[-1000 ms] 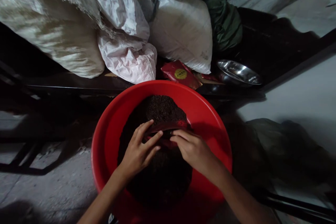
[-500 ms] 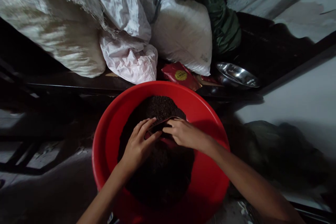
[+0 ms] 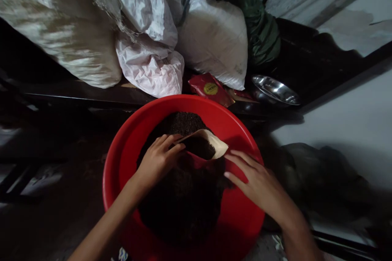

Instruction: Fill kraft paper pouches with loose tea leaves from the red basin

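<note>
A large red tub (image 3: 118, 163) holds a heap of dark, grainy loose material (image 3: 186, 120). Over the heap stands a red packet (image 3: 219, 147) with a pale inside, its mouth spread wide and dark grains within. My left hand (image 3: 161, 157) is closed on the packet's left edge, thumb and fingers pinching the rim. To the right of the packet is my right hand (image 3: 254, 179), fingers apart and holding nothing, fingertips close to the packet's right corner. Whether they touch it I cannot tell.
Behind the tub, a dark bench (image 3: 76, 98) bears several white sacks (image 3: 214, 36), a green bag (image 3: 263, 28), a flat red packet with a yellow label (image 3: 211, 89) and a shiny metal bowl (image 3: 277, 89). A dim bundle (image 3: 321, 171) lies at the right by the wall.
My right hand has come out of the packet's mouth and moved right, its fingers spreading. The mouth now gapes wider, showing its pale lining. My left hand stays at the left edge.
</note>
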`<state>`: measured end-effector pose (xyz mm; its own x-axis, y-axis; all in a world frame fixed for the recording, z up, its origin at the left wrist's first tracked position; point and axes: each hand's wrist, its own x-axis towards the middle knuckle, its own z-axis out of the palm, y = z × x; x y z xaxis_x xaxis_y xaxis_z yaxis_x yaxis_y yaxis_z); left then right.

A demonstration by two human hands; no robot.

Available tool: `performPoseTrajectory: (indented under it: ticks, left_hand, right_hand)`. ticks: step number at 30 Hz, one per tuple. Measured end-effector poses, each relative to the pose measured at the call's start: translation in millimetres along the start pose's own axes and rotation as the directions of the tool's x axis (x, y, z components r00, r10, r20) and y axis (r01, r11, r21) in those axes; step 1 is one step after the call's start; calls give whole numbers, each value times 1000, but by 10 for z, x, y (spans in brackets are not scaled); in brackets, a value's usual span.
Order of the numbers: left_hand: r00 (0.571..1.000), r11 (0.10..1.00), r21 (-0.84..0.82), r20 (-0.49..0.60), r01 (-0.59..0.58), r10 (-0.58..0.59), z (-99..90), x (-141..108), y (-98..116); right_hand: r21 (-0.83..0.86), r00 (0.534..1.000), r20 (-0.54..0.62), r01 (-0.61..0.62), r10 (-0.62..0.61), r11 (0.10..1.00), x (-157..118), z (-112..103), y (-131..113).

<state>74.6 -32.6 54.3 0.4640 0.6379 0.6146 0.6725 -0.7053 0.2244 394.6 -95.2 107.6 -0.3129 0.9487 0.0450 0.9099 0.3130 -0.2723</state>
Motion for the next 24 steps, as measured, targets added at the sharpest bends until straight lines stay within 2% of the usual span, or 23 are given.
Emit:
performPoseTrajectory:
  ticks: [2,3,5,8,10,13,15,18,21,24]
  left_hand:
    - [999,999,-26,32,-27,28,-22,34,-29]
    - [998,998,-46,49,-42,45,-36,46,-43]
    - [994,993,-97,80,-66,74,-71,53,-63]
    - [989,984,-162,110,-78,96,-127,18,-65]
    - [990,981,-175,101,-84,103,-139,-28,-47]
    - [996,988,-138,50,-73,80,-98,-104,-17]
    - [998,992,-108,20,-64,67,-56,-149,-10]
    - [996,991,-104,-33,-88,85,-25,-211,-8]
    - [993,990,-118,-98,-74,62,-27,-259,19]
    - [993,991,-119,-106,-57,45,-7,-270,74]
  right_hand:
    - [-45,972,-216,82,-90,996,95,71,-130]
    - [-66,949,-277,137,-150,988,170,98,-173]
    - [-82,928,-276,237,-250,968,334,154,-195]
    - [7,932,-177,323,-317,946,525,299,-115]
    - [62,903,-233,383,-360,922,583,438,-59]
    - [64,823,-389,473,-414,879,578,623,-32]
    - [60,794,-447,486,-412,872,542,684,-38]
    - [61,791,-463,478,-399,876,479,667,-54]
    - [21,853,-400,375,-336,927,425,546,-118]
    - [-93,909,-319,254,-270,963,420,400,-275]
